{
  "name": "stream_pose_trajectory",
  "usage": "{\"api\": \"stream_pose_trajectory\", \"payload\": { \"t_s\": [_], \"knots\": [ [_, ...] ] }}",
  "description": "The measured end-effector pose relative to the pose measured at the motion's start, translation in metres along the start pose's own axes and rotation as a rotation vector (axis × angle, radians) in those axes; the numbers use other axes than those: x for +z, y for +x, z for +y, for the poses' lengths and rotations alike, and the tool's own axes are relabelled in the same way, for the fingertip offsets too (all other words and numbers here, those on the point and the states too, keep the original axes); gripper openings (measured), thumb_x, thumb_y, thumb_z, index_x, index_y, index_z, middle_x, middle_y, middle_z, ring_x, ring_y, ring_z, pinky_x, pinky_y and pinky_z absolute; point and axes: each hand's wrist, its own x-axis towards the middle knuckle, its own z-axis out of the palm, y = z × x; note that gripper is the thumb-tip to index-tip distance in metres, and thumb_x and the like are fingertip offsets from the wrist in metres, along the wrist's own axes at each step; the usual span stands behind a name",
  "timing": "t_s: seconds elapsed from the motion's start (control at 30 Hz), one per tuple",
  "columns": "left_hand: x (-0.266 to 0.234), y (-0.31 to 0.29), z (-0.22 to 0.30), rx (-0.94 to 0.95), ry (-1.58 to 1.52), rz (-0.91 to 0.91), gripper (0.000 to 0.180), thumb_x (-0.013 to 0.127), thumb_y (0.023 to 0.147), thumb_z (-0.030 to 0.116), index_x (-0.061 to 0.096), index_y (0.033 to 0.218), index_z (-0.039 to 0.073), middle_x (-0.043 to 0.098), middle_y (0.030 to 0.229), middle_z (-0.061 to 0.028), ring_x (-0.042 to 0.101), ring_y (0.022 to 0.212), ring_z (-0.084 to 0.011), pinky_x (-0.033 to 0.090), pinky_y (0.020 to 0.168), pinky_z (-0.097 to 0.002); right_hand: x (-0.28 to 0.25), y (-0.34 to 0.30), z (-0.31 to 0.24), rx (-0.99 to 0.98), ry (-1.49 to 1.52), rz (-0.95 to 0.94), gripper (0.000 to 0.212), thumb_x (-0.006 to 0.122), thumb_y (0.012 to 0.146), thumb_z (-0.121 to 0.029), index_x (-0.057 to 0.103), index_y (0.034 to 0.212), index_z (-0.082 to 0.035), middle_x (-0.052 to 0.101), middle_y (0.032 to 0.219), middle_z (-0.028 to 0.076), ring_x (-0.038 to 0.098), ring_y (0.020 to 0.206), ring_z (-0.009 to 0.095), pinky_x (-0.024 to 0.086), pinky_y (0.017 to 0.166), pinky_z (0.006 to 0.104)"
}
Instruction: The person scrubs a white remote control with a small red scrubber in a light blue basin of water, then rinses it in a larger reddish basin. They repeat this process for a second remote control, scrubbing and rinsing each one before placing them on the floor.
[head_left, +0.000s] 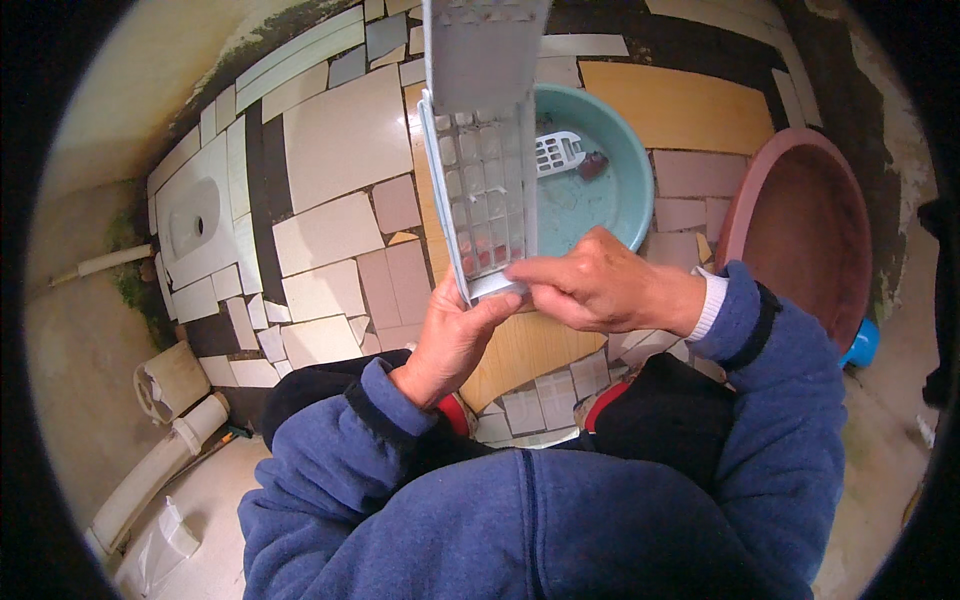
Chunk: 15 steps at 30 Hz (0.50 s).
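Note:
I hold a long, pale plastic grid frame (484,180) with a solid grey panel (485,55) at its far end, above the floor in front of me. My left hand (447,335) grips its near end, the thumb along the edge. At the same end, my right hand (605,285) is closed, its fingertips pressed to the near corner. What lies under those fingertips is hidden. Beyond the frame stands a teal basin (645,180), partly covered by it. Inside the basin lie a white slotted plastic piece (558,153) and a small dark red lump (593,166).
A large reddish-brown tub (740,190) stands at the right, with a blue object (861,343) beside it. A squat toilet (197,222) is set in the patchwork tile floor at left. White pipes (165,470) run along the left wall near a beige container (170,382).

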Motion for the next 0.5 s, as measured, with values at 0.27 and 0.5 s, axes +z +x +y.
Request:
{"api": "stream_pose_trajectory", "payload": {
  "t_s": [0.27, 0.5],
  "knots": [
    [-0.002, 0.001, -0.006, -0.032, -0.055, -0.039, 0.044, 0.060, 0.087, 0.002, 0.045, 0.128, 0.008, 0.057, 0.119, -0.0046, 0.057, 0.109, -0.0160, 0.046, 0.096, -0.0343, 0.020, 0.013, -0.017, 0.181, 0.340, -0.042, 0.024, 0.051, 0.088, -0.018, 0.060, 0.104, -0.002, 0.064, 0.075, 0.022, 0.063, 0.069, 0.041, 0.049, 0.061, 0.0478],
    [-0.002, 0.005, -0.009, -0.051, -0.040, -0.021, 0.042, 0.059, 0.089, 0.005, 0.045, 0.128, 0.010, 0.056, 0.122, -0.0046, 0.056, 0.111, -0.0171, 0.046, 0.098, -0.0372, -0.011, 0.008, -0.015, 0.308, -0.040, -0.288, 0.021, 0.046, 0.089, -0.016, 0.059, 0.094, 0.000, 0.063, 0.074, 0.023, 0.062, 0.072, 0.044, 0.049, 0.066, 0.0512]
  ]
}}
